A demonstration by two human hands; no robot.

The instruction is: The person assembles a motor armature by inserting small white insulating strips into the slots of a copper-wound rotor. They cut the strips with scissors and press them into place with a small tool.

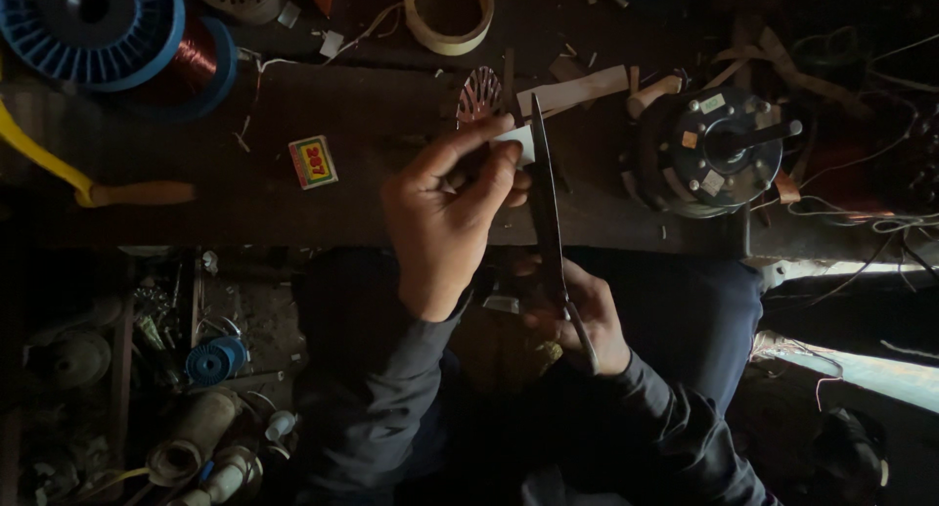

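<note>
My left hand (445,208) is raised over the dark workbench (293,164) and pinches a small white slip of paper (518,142) between thumb and fingers. My right hand (577,315), lower and nearer my lap, grips the handles of long dark scissors (546,198). Their blades point up and away from me and meet the edge of the paper slip. Both arms wear dark sleeves.
A round motor housing (712,152) sits on the bench to the right, a blue spool of copper wire (127,37) at the far left. A tape roll (449,12), a small red and yellow box (313,161) and paper strips (572,88) lie around. Clutter fills the floor at lower left.
</note>
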